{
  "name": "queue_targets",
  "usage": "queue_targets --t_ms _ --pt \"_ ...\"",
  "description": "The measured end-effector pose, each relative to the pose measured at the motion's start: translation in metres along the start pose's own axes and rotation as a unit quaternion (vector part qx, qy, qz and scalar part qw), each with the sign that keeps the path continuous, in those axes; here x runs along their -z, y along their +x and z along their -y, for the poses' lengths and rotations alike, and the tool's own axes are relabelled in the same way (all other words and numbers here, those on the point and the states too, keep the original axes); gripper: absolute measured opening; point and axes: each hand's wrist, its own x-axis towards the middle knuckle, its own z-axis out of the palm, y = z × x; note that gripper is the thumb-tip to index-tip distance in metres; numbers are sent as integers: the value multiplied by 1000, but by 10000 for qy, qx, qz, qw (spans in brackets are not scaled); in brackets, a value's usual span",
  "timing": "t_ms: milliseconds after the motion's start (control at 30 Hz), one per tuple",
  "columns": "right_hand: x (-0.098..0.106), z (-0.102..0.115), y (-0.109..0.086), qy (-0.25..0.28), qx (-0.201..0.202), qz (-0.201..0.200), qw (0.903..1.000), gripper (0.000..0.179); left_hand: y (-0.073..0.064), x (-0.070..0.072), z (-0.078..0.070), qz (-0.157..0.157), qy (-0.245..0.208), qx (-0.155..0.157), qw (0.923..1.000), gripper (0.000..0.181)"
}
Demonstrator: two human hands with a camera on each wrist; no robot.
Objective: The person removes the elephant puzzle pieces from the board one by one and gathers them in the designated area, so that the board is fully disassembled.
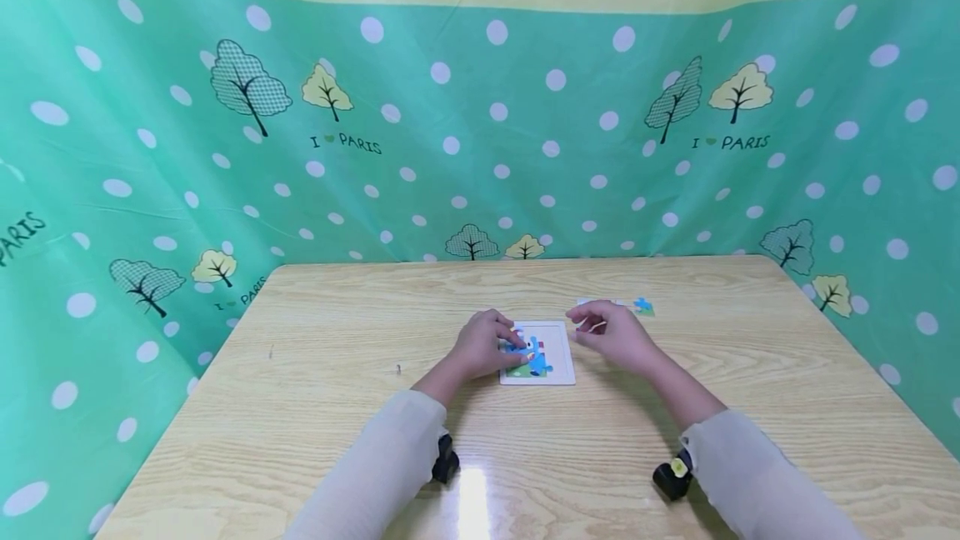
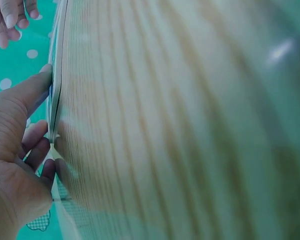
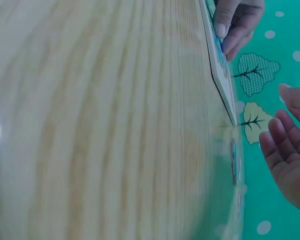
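Note:
A white square puzzle tray (image 1: 562, 357) lies on the table, its left part filled with joined jigsaw pieces (image 1: 538, 363) showing a blue figure on green. My left hand (image 1: 482, 346) rests on the tray's left side, thumb and fingers spread over the pieces and covering some of them. In the left wrist view its thumb (image 2: 37, 85) touches the tray's top. My right hand (image 1: 617, 338) hovers just right of the tray, fingers loosely bent, with nothing visible between them. In the right wrist view that hand (image 3: 295, 150) is apart from the tray.
Beyond my right hand lies a loose blue and green jigsaw piece (image 1: 643, 307); other pieces beside it are partly hidden by the hand. The wood-grain table (image 1: 337, 407) ends at a green dotted curtain (image 1: 420, 140). A small dark mark (image 1: 399, 370) shows left of the tray.

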Motion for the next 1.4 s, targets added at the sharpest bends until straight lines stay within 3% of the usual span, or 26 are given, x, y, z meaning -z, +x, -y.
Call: queue_targets --t_ms 667,1067,1200,1400 --pt "-21 18 11 -75 47 530 9986 32 2 0 2 -14 59 -61 10000 13" --pt "-32 30 15 3 -19 984 9951 47 1 1 3 -60 181 -227 9996 13" --pt "-36 30 17 -255 -109 1145 9930 54 1 1 2 -77 177 -240 9995 13" --pt "-42 26 20 -742 -177 1183 9900 47 0 1 2 -67 139 -242 9996 13"
